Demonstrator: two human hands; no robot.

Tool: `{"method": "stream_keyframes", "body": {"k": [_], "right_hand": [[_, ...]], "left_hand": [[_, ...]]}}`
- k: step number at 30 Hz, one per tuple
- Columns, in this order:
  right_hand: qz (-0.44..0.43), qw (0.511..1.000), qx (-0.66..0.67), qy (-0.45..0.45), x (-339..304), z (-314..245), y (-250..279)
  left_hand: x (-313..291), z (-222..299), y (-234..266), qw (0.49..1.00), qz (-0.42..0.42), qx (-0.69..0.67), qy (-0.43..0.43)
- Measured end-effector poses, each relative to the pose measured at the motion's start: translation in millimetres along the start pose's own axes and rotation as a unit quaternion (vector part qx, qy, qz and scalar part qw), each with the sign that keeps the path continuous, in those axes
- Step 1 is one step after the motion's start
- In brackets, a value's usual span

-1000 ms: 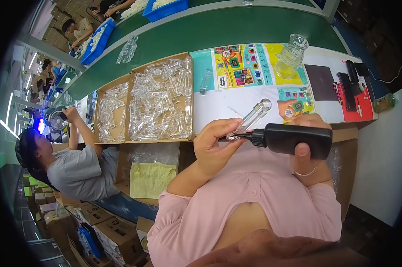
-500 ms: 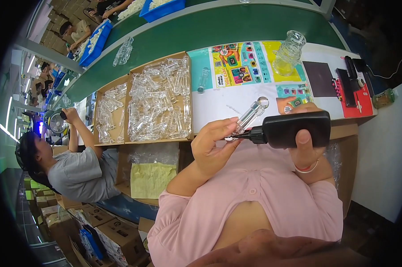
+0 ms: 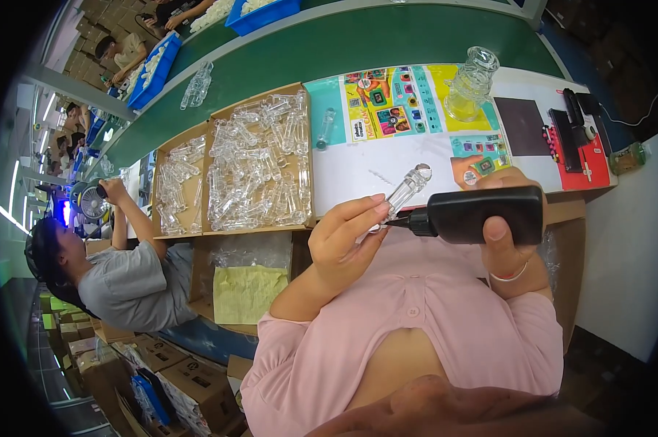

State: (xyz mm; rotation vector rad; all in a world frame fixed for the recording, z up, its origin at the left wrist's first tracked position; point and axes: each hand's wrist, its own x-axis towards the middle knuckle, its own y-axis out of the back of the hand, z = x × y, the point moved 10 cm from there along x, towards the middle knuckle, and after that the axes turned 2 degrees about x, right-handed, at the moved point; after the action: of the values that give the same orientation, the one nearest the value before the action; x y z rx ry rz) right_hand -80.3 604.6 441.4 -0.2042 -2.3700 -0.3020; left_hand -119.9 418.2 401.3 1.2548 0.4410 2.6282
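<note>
My left hand (image 3: pixel 349 237) is closed around the lower end of a clear glass tube (image 3: pixel 408 188), which tilts up to the right and ends in a rounded tip. In my right hand (image 3: pixel 505 240) lies a black squeeze bottle (image 3: pixel 484 215) on its side, my thumb pressing its near face. The bottle's narrow nozzle points left and reaches the lower end of the tube beside my left fingertips. Whether the nozzle touches the glass, I cannot tell. A similar small clear tube (image 3: pixel 325 130) lies on the printed sheet beyond my left hand.
A cardboard tray (image 3: pixel 314 182) full of clear glass tubes stands left of the sheet. A taller clear glass vessel (image 3: pixel 471 87) stands at the back right. Black tools (image 3: pixel 571 138) lie on a red sheet at the right. A person in grey (image 3: pixel 136 280) works at my left.
Both hands keep their grips. The tube has shifted slightly down and left with my left hand, while the bottle is tilted a little differently.
</note>
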Motion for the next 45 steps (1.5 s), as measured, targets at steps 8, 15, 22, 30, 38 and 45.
{"method": "stream_keyframes", "body": {"k": [8,15,22,30,38,45], "right_hand": [[-0.115,0.987,-0.031,0.108,-7,-36,-20],[-0.142,0.946,-0.043,0.289,-25,-61,-30],[-0.126,0.938,-0.018,0.324,-29,-64,-27],[-0.123,0.967,0.054,0.215,-32,-54,-15],[-0.142,0.962,0.072,0.223,-31,-51,-15],[-0.128,0.943,0.07,0.299,-26,-60,-19]], "left_hand": [[2,1,-3,0.999,-0.017,0.027,-0.011],[6,2,-6,0.999,-0.024,0.031,-0.013],[1,-14,-13,0.99,-0.054,-0.106,0.071],[-25,-42,-33,0.84,-0.062,-0.442,0.308],[-28,-41,-45,0.774,-0.09,-0.531,0.334],[-28,-41,-45,0.781,-0.098,-0.519,0.333]]}}
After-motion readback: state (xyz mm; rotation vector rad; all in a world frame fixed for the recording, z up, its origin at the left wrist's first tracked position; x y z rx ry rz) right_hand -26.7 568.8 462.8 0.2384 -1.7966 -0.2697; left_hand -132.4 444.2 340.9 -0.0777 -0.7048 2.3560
